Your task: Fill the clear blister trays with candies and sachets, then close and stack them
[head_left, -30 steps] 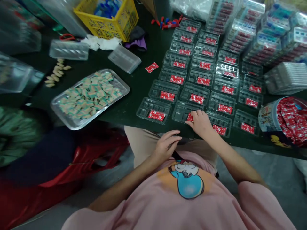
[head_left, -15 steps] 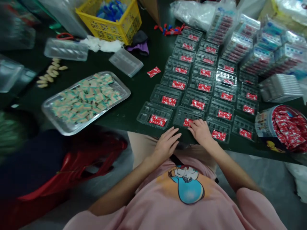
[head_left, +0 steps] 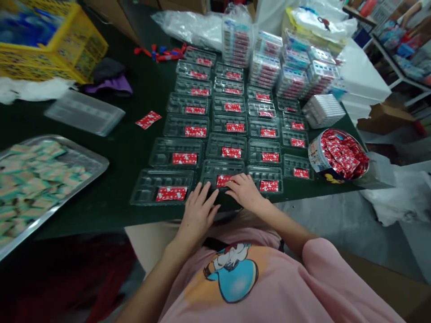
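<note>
Clear plastic trays lie in rows on the dark table (head_left: 134, 152), each with a red patterned packet. My right hand (head_left: 244, 190) rests at the front tray of the second column (head_left: 210, 172), its fingertips on the right end of the red packet (head_left: 223, 181). Just left of it, my left hand (head_left: 199, 211) is held at the table's front edge with its fingers spread and nothing in them. The nearest tray to it is the front left one (head_left: 139, 195), holding a red packet (head_left: 171, 194).
A round tub (head_left: 316, 157) full of red packets stands at the right. Behind are stacks of filled packs (head_left: 266, 67). On the left are a metal tray (head_left: 96, 163) of small wrapped pieces, a yellow basket (head_left: 77, 54) and a loose red packet (head_left: 148, 120).
The view has swung to the right, so the table's things appear further left. My right hand stays at the same packet, and my left hand is now nearer the trays' front edge.
</note>
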Available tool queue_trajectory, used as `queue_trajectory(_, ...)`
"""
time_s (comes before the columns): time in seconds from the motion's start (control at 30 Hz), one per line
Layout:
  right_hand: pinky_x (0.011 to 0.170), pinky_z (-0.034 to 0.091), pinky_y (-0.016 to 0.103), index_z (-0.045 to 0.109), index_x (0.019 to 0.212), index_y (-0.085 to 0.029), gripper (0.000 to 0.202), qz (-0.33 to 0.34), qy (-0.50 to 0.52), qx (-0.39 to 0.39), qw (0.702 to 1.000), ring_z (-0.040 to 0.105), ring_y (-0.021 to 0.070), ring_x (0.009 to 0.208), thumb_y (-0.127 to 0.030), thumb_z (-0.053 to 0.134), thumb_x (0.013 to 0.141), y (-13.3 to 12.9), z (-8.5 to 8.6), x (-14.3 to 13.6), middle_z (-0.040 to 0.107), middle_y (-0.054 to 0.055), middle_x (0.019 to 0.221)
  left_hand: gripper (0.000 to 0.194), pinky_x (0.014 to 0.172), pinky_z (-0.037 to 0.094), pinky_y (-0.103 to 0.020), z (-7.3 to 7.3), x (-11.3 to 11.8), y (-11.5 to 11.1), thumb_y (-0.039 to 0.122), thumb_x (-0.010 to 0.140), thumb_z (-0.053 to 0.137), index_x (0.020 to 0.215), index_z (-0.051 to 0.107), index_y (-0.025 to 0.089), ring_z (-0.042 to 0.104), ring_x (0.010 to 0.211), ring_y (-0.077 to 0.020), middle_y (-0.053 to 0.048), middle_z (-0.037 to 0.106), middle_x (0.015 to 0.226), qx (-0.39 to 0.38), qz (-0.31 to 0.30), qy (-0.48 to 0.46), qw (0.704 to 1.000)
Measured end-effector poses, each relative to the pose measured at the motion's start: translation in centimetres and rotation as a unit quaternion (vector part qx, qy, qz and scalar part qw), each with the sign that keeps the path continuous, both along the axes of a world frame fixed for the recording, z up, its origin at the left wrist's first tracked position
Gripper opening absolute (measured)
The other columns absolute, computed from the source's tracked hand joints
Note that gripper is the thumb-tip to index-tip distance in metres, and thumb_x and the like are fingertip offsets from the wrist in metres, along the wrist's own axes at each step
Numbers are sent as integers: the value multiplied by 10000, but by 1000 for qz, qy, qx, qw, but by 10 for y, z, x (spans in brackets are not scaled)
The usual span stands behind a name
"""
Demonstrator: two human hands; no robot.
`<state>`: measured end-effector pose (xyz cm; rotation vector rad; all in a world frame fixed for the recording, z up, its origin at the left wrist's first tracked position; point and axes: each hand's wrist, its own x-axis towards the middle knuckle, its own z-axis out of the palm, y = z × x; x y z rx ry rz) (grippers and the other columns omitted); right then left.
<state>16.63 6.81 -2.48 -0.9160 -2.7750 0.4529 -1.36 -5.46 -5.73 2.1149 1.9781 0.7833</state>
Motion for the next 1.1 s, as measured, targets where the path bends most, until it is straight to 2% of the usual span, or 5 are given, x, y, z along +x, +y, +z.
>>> queue_trajectory(0.37, 905, 431, 405, 716, 1098, -233, 224, 13, 121, -32, 992, 572, 239, 1056, -297, 529, 992, 12, 10, 41, 683, 95, 1132, 356, 1139, 367, -616, 15, 21, -58, 275, 907, 581, 1259, 629, 245, 304, 1477, -376, -114, 353, 1593, 34, 173, -48, 983)
queue_trajectory(0.53, 883, 443, 397, 714, 1100, -227, 223, 84, 143, -39, 985, 604, 240, 1034, -285, 530, 988, 7, 6, 25, 702, 93, 1076, 353, 1142, 369, -601, 24, 25, -99, 301, 924, 560, 1261, 632, 227, 322, 1472, -361, -130, 333, 1601, 31, 249, -60, 966)
queue_trajectory(0.7, 912, 452, 398, 706, 1115, -224, 231, 171, 157, -56, 971, 634, 233, 1029, -268, 514, 994, -18, 10, -20, 706, 94, 1079, 443, 1147, 383, -546, 38, -6, -149, 414, 935, 541, 1313, 605, 192, 421, 1422, -327, -153, 361, 1584, 28, 371, -100, 923)
queue_trajectory(0.83, 874, 466, 399, 699, 1112, -226, 215, 203, 141, -44, 968, 652, 235, 978, -269, 528, 989, -21, 23, -68, 715, 83, 1068, 487, 1156, 372, -510, 36, -51, -166, 465, 929, 534, 1297, 616, 157, 449, 1404, -309, -171, 447, 1526, 48, 449, -151, 879)
queue_trajectory(1.1, 880, 487, 352, 690, 1122, -173, 212, 145, 8, 67, 987, 653, 242, 1015, -204, 567, 953, 81, 42, -235, 711, 114, 1087, 405, 1159, 368, -505, 4, -103, -158, 401, 932, 555, 1245, 657, 165, 472, 1385, -299, -157, 488, 1495, 112, 458, -222, 854)
